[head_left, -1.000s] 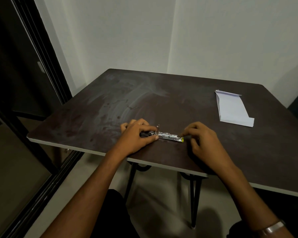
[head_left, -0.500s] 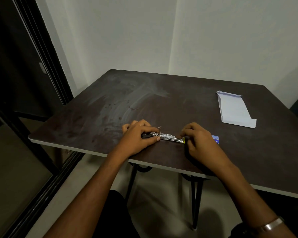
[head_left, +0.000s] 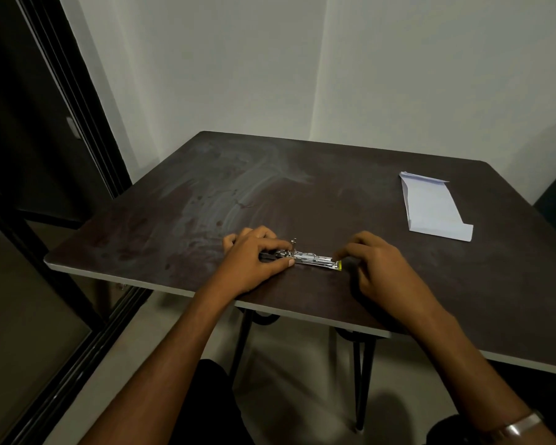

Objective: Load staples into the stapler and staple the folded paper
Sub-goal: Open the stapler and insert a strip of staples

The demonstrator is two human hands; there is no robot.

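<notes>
I see the stapler (head_left: pixel 305 260) lying flat near the table's (head_left: pixel 334 187) front edge, long axis left-right. My left hand (head_left: pixel 257 258) grips its rear end; right fingers (head_left: pixel 350 252), pinched, touch its yellow tip. The folded paper (head_left: pixel 434 207) lies well beyond, rightward.

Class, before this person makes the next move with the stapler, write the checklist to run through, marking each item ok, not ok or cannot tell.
1. Stapler lies flat on the table: ok.
2. Left hand steadies its rear end: ok.
3. Right hand is at the yellow tip: ok.
4. Staples seated in the metal channel: cannot tell, too small and dim.
5. Stapler closed, ready to staple: not ok, the channel is exposed.
6. Folded paper lies apart at the far right, untouched: ok.
</notes>
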